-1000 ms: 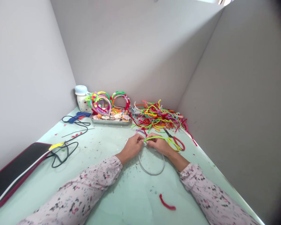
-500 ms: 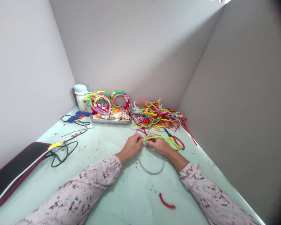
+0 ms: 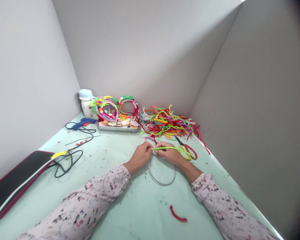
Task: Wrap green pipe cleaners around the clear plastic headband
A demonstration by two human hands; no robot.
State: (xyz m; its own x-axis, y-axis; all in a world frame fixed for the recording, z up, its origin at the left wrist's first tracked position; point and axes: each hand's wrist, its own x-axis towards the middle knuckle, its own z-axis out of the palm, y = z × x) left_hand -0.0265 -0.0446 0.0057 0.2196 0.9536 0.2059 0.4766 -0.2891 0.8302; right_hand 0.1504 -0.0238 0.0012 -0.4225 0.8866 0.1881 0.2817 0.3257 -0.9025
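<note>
My left hand [image 3: 143,154] and my right hand [image 3: 167,152] meet over the middle of the table, fingers pinched close together. Between them they hold a thin grey headband [image 3: 162,184], whose curved loop hangs down toward me. A bright green pipe cleaner [image 3: 168,147] starts at the fingertips and stretches right across the back of my right hand. Its end at the fingers is partly hidden, so I cannot tell how far it is wound on. Just beyond my right wrist lie scissors [image 3: 186,151] with red and yellow handles.
Behind my hands is a heap of colourful pipe cleaners [image 3: 167,123]. Left of it, a metal tray [image 3: 117,128] holds shells and wrapped headbands [image 3: 110,110]. A white bottle [image 3: 87,106], blue glue gun [image 3: 83,124], black cord [image 3: 72,158] and dark mat [image 3: 17,180] stand left. A red pipe-cleaner piece [image 3: 177,215] lies in front.
The green pipe cleaner's free length lies slightly lower and flatter over my right hand. Both hands keep nearly the same place and grip; the view has shifted a little.
</note>
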